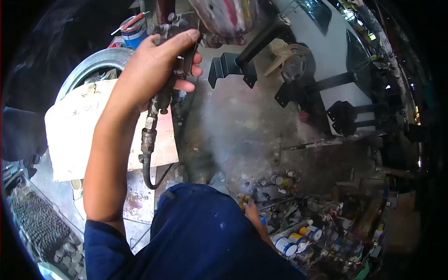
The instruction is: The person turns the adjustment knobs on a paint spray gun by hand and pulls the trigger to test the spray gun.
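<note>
Between board (pixel 70 135) edge and open floor (pixel 233 112), left fingers (pixel 185 86) grip spray gun (pixel 161 103); right fingers (pixel 250 203), I can't tell.

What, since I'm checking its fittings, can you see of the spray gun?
The spray gun is dark, worn, seemingly metal, its handle pointing down into a coupling and curved dark hose. The left hand grips it, hiding much of its body. Above, a paint-streaked rounded vessel seems attached, cut off by the picture's edge.
</note>
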The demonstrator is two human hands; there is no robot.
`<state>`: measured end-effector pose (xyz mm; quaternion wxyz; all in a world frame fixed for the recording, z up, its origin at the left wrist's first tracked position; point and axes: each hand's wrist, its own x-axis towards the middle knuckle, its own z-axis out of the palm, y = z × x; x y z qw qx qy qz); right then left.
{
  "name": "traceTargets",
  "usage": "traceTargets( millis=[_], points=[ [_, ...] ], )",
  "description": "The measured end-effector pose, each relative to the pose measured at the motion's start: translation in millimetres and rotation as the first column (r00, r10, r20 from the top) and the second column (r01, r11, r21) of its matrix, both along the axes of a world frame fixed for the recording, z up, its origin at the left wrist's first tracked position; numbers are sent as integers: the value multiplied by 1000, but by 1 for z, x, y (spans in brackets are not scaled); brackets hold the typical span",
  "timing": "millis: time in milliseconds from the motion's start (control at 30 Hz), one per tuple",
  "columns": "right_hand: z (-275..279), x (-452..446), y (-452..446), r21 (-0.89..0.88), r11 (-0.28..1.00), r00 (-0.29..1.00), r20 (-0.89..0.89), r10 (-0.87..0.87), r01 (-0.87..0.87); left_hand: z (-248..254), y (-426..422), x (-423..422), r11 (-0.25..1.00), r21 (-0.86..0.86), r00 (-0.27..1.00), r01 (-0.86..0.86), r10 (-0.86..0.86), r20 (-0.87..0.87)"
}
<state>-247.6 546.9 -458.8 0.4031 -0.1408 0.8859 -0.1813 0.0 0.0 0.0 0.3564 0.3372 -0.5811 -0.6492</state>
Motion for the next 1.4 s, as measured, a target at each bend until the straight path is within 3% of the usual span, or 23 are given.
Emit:
traceTargets(
  millis=[67, 167, 400, 467, 733, 767, 800, 867, 967, 1033, 1100, 1267, 1300, 1367, 1400],
  points=[
    [16, 4, -4, 67, 996, 998, 38, -57, 54, -9, 0, 0, 999, 33, 999, 4, -5, 37],
    [3, 12, -13, -7, 999, 989, -140, 52, -53, -18, -1, -1, 999, 52, 998, 14, -17, 63],
    [-9, 7, -12, 49, 992, 983, -132, 126, -120, -15, 7, -2, 1000, 21, 999, -4, 4, 34],
    [6, 8, -22, 60, 995, 994, -71, 89, -85, -12, 5, -2, 1000, -3, 1000, 4, -4, 6],
    [-19, 3, -11, 18, 987, 979, -125, 162, -161, 38, 20, -1, 993, -103, 987, -63, 47, -151],
    [-15, 4, -14, 6, 988, 982, -107, 156, -156, 44, 18, 0, 997, -27, 979, -66, 59, -194],
    [-25, 0, -7, -23, 926, 902, -240, 360, -376, 50, 14, 0, 997, 50, 969, -64, 75, -237],
    [-69, -14, 22, 15, 665, 575, -489, 656, -747, 57, 16, 5, 999, 23, 954, -25, 31, -299],
    [-88, -18, 30, -143, 805, 786, -368, 497, -575, 73, 26, 8, 999, -34, 949, -21, 9, -314],
    [-60, -10, 18, -57, 814, 788, -299, 538, -577, 85, 26, 13, 1000, -1, 953, 11, -11, -303],
    [-32, -2, 2, 16, 799, 771, -249, 586, -601, 69, 20, 7, 995, -99, 961, -16, -12, -278],
    [-18, 1, -10, 103, 772, 743, -218, 632, -627, 37, 12, -1, 996, -90, 981, -12, -5, -194],
    [-17, 4, -11, 43, 898, 882, -173, 438, -437, 21, 11, -7, 986, -164, 987, -41, 15, -158],
    [-16, 12, -15, -38, 999, 999, -40, -14, 13, -3, 7, -13, 999, -34, 994, -16, 12, -106],
    [-15, 12, -18, -104, 991, 990, -121, 68, -81, -16, 7, -14, 1000, 11, 997, 3, -2, -76]
  ],
)
